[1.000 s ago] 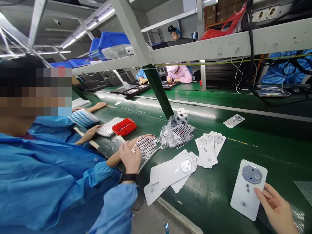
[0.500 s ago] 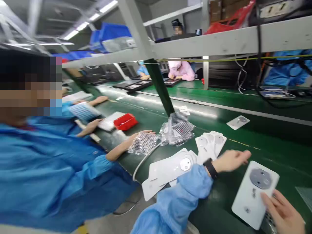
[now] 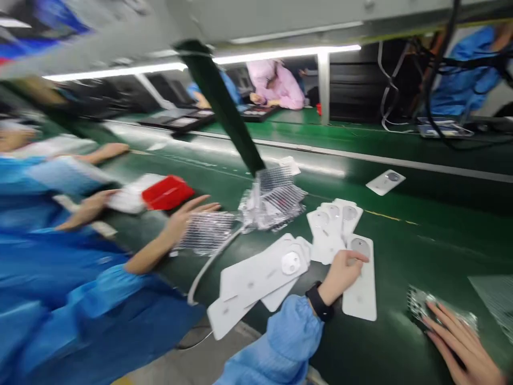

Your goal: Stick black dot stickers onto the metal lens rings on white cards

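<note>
My left hand [image 3: 342, 274], with a black band at the wrist, is at the left edge of a white phone-back panel [image 3: 359, 294] with a grey round camera area. Its fingers are curled, the index finger lying over the panel. At the lower right, my right hand [image 3: 460, 337] has its fingers stretched out over a small silver, dark-dotted sheet in clear wrap [image 3: 425, 302]. Just behind my left hand lies a fanned group of white panels [image 3: 326, 240]. Left of my wrist, more white panels [image 3: 256, 272] overlap, hanging past the bench edge.
A pile of silver sheets in clear wrap [image 3: 276, 198] lies by a green post [image 3: 228, 117]. One panel [image 3: 385, 182] lies farther back. At left, a co-worker's hand [image 3: 182, 222] touches a silver sheet [image 3: 208, 230] near a red tray [image 3: 168, 192]. A white cable [image 3: 204, 275] crosses the bench edge.
The panel has passed from my right hand to my left, moving leftward beside the fanned panels. My right hand has let go and lies over the silver sheet. The view has tilted down.
</note>
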### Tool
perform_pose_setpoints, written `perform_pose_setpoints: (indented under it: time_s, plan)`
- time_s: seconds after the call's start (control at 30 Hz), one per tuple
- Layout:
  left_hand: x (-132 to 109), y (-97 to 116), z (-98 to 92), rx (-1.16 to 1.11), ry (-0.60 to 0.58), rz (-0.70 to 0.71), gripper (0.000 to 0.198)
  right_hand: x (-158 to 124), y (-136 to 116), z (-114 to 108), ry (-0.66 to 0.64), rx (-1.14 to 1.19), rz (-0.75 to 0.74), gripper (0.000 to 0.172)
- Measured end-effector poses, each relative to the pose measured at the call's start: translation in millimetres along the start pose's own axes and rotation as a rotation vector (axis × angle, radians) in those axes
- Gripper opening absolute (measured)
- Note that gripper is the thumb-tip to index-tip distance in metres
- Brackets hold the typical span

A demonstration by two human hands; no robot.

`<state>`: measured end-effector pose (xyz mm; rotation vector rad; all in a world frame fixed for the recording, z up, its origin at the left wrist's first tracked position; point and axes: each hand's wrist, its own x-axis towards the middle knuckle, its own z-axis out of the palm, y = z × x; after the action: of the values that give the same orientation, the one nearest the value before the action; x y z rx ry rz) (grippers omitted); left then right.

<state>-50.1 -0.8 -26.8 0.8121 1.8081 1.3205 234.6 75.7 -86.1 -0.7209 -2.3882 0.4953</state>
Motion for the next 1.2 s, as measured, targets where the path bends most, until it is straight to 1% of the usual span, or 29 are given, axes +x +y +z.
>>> perform_pose_setpoints:
  time_s: [0.03,0.1,0.13,0.17,0.23,0.3,0.33,0.4,0.43,0.5,0.57,0.6,0.67,0.73,0.8,0.93,1.0,1.13,1.2]
  plan:
    - [-3,0,4.0,-0.005,-0.044,-0.026,0.021,5,-7,-6,0.001,-0.034,-0.014,0.027]
    - [-10,1,12.1,-0.022,-0.130,-0.044,0.020,21,-25,-15,0.076,-0.058,-0.009,0.027]
    - [-14,2,15.3,-0.036,-0.181,-0.047,0.027,32,-33,-17,0.105,-0.062,-0.020,0.026]
    - [-17,4,17.5,-0.051,-0.229,-0.049,0.034,42,-40,-18,0.104,-0.073,-0.041,0.027]
    - [-23,8,19.7,-0.089,-0.327,-0.050,0.043,60,-51,-15,0.078,-0.091,-0.104,0.027]
    - [-27,11,19.9,-0.121,-0.397,-0.055,0.044,69,-59,-11,0.019,-0.082,-0.156,0.027]
    - [-28,12,19.7,-0.133,-0.411,-0.059,0.042,71,-61,-9,-0.017,-0.059,-0.174,0.028]
    - [-30,13,19.3,-0.148,-0.397,-0.068,0.037,71,-64,-7,-0.069,0.024,-0.177,0.030]
    - [-31,13,19.4,-0.153,-0.385,-0.073,0.035,70,-65,-6,-0.065,0.075,-0.158,0.029]
    - [-32,12,20.8,-0.160,-0.378,-0.081,0.034,70,-68,-3,0.000,0.171,-0.099,0.020]
    - [-33,10,23.3,-0.165,-0.389,-0.082,0.034,72,-72,0,0.090,0.241,-0.046,0.015]
    - [-34,9,24.7,-0.165,-0.392,-0.079,0.034,74,-75,2,0.117,0.267,-0.031,0.013]
    - [-36,7,27.1,-0.165,-0.388,-0.065,0.034,76,-79,5,0.131,0.302,-0.003,0.012]
    - [-37,5,28.3,-0.167,-0.374,-0.049,0.033,77,-82,7,0.135,0.314,0.026,0.014]
    - [-38,4,28.4,-0.173,-0.356,-0.037,0.032,76,-83,8,0.136,0.299,0.024,0.015]
    - [-41,4,29.0,-0.194,-0.320,-0.041,0.032,71,-82,12,0.159,0.159,-0.088,0.015]
    - [-42,5,30.9,-0.200,-0.303,-0.045,0.034,70,-82,15,0.145,0.116,-0.097,0.014]
    - [-41,5,34.4,-0.177,-0.292,-0.041,0.034,71,-80,21,0.036,0.129,-0.026,0.017]
    - [-38,7,31.6,-0.145,-0.278,-0.034,0.037,69,-77,23,0.003,0.146,-0.005,0.018]
